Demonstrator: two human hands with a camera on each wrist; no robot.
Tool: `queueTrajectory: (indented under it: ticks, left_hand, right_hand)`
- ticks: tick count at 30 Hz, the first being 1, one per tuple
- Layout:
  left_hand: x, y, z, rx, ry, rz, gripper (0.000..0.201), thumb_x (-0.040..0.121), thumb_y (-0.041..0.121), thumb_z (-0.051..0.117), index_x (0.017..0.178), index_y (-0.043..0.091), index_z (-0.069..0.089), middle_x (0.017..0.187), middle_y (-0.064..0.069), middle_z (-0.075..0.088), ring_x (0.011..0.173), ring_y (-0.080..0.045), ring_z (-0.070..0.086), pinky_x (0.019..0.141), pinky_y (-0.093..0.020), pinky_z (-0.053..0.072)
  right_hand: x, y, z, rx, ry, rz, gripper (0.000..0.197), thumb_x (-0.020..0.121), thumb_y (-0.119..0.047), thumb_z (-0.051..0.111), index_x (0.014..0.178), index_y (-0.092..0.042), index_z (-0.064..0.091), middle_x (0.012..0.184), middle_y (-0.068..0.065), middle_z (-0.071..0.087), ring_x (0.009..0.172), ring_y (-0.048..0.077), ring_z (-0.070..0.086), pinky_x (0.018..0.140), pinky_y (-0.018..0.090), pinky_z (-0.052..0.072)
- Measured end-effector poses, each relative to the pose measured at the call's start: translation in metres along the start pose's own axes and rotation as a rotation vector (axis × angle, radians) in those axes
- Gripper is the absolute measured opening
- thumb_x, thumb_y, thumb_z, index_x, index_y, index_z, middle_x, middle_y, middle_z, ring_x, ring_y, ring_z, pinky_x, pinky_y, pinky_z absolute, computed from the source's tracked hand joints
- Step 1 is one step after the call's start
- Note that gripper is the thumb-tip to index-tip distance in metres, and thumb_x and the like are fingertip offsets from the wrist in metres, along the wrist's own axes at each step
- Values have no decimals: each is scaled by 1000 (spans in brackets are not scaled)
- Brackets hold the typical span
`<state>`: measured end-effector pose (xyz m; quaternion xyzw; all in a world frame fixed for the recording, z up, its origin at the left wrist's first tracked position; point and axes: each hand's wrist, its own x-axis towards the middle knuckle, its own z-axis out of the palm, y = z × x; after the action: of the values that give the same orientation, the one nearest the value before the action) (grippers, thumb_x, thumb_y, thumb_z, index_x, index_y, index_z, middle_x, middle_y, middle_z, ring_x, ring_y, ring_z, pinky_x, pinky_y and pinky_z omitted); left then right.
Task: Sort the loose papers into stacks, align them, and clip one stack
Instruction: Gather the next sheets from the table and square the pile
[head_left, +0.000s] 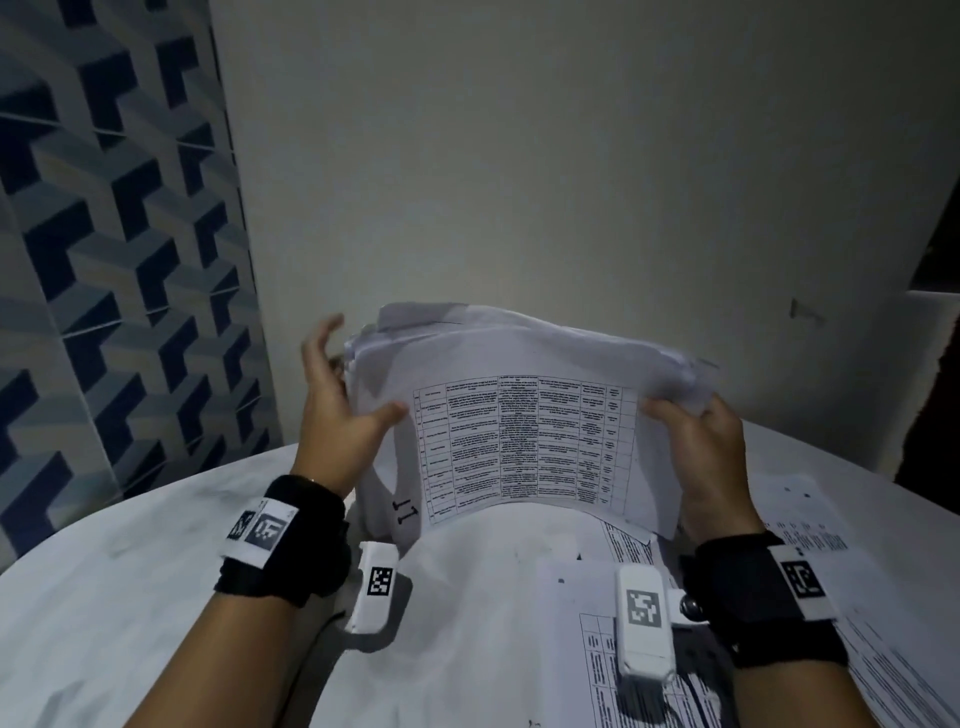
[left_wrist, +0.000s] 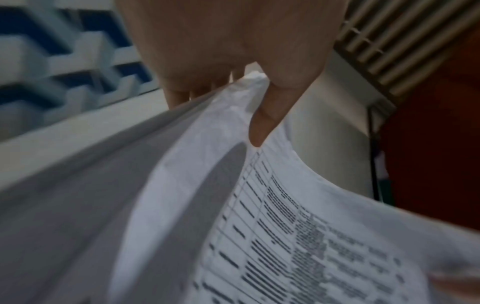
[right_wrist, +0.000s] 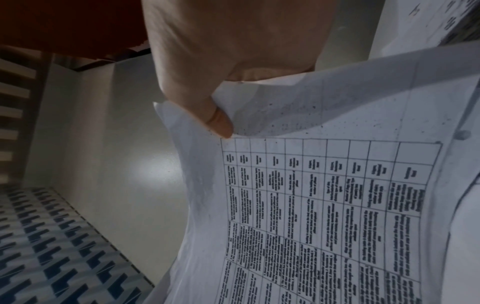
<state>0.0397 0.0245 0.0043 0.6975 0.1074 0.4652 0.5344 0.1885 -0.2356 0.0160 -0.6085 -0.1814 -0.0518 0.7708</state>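
A thick stack of white papers (head_left: 524, 436) stands upright above the round white table (head_left: 130, 571), its front sheet printed with a table of text. My left hand (head_left: 337, 410) holds the left edge, thumb (left_wrist: 262, 123) on the front sheet and fingers behind. My right hand (head_left: 696, 431) grips the right edge, thumb (right_wrist: 215, 117) pressed on the front sheet (right_wrist: 324, 205) with the fingers hidden behind. The top edges of the sheets look uneven. In the left wrist view the stack (left_wrist: 285, 226) is blurred. No clip is in view.
More printed sheets (head_left: 810, 525) lie flat on the table at the right and under my right wrist (head_left: 571, 597). A plain wall (head_left: 519, 182) rises close behind the table. A blue patterned tile wall (head_left: 104, 260) stands at the left.
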Motion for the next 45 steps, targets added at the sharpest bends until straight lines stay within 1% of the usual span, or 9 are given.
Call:
queueTrajectory:
  ticks: [3, 6, 11, 18, 22, 27, 32, 42, 45]
  left_hand:
    - [6, 19, 1, 429, -5, 364, 117, 78, -5, 78, 160, 39, 8, 163, -6, 24, 141, -19, 42, 100, -15, 41]
    - [15, 41, 7, 830, -59, 447, 114, 79, 14, 81, 161, 45, 9, 170, -8, 7, 146, -38, 33, 102, -43, 47]
    - [26, 54, 6, 1182, -135, 378, 54, 87, 47, 70, 140, 37, 59, 173, -7, 8, 154, -42, 14, 115, -67, 31]
    - [24, 45, -7, 1079, -205, 316, 71, 86, 53, 72, 151, 47, 43, 173, 2, -7, 158, -32, -2, 121, -64, 8]
    - [15, 22, -12, 438, 10, 65, 116, 75, 16, 88, 159, 45, 14, 172, 4, 10, 156, -22, 15, 121, -49, 17]
    - [6, -35, -12, -202, -95, -435, 60, 74, -7, 77, 130, 7, 63, 124, -10, 74, 123, -37, 64, 100, -45, 53]
    - [7, -42, -2, -192, -38, -354, 33, 70, 3, 74, 102, 9, 71, 93, -2, 76, 97, -27, 65, 80, -33, 52]
    - [5, -33, -1, -229, -89, -303, 39, 77, -1, 73, 114, 7, 67, 103, -10, 73, 101, -27, 68, 82, -34, 53]
    - [9, -37, -7, -202, -25, -283, 40, 74, 3, 81, 111, 9, 69, 106, -8, 74, 101, -26, 68, 83, -35, 55]
  right_hand:
    - [1, -2, -2, 7, -6, 0, 26, 90, -1, 64, 95, -26, 69, 95, -3, 72, 81, 9, 66, 68, 20, 51]
    - [3, -1, -5, -18, -12, 6, 24, 89, -2, 65, 97, -24, 71, 98, -1, 73, 84, 12, 67, 70, 21, 54]
    - [6, 1, -8, -67, -11, 46, 22, 88, -7, 68, 101, -23, 72, 106, 4, 75, 98, 23, 69, 88, 39, 54]
    - [6, -1, -10, -56, -18, 55, 23, 89, -5, 67, 106, -20, 72, 102, 2, 75, 92, 20, 70, 75, 30, 54]
    - [7, 0, -12, -63, -19, 64, 23, 88, -5, 67, 104, -21, 73, 101, 3, 77, 91, 20, 71, 78, 33, 56]
    - [8, 3, -16, -78, -35, 82, 27, 89, 2, 59, 109, -10, 70, 98, 3, 72, 86, 17, 66, 69, 27, 51]
    - [11, 10, -16, -64, -21, 104, 21, 89, 1, 59, 102, -9, 71, 98, 8, 72, 96, 27, 68, 77, 32, 53]
    - [9, 16, -15, -31, -118, 143, 27, 80, -3, 62, 101, -13, 75, 100, 15, 76, 95, 35, 70, 81, 44, 56]
    - [9, 12, -20, 10, -121, 109, 32, 85, 5, 56, 102, -16, 74, 94, 7, 74, 80, 20, 70, 64, 27, 57]
